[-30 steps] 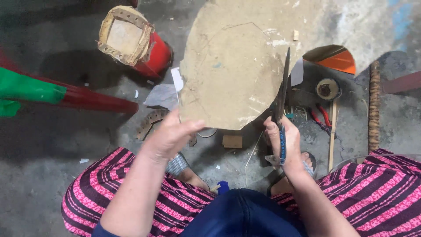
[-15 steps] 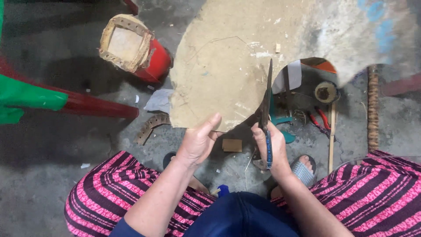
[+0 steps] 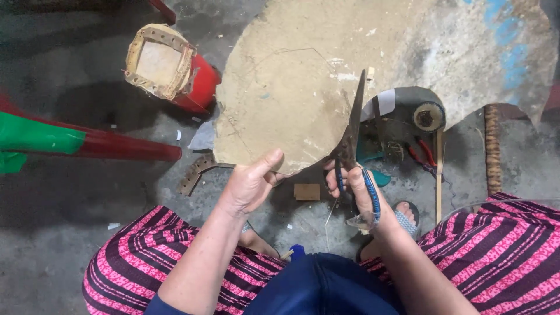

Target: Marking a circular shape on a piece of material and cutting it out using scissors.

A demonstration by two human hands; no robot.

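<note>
Left hand fingers pinching sheet edge — scissors in right hand

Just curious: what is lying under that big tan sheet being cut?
Past the tan sheet's cut-out edge show grey floor, a tape roll and red-handled pliers. Whatever lies beneath the sheet itself is covered.

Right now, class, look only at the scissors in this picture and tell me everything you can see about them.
The scissors are large, with long dark metal blades that look worn. The blades stand nearly upright in the picture, tips away from the person, and look closed or nearly so against the tan sheet. The handle loops are wrapped in blue. The right hand grips them, fingers through the loops. The left hand pinches the sheet's near edge beside the scissors, without touching them. Whether the blades bite the sheet cannot be told.
</note>
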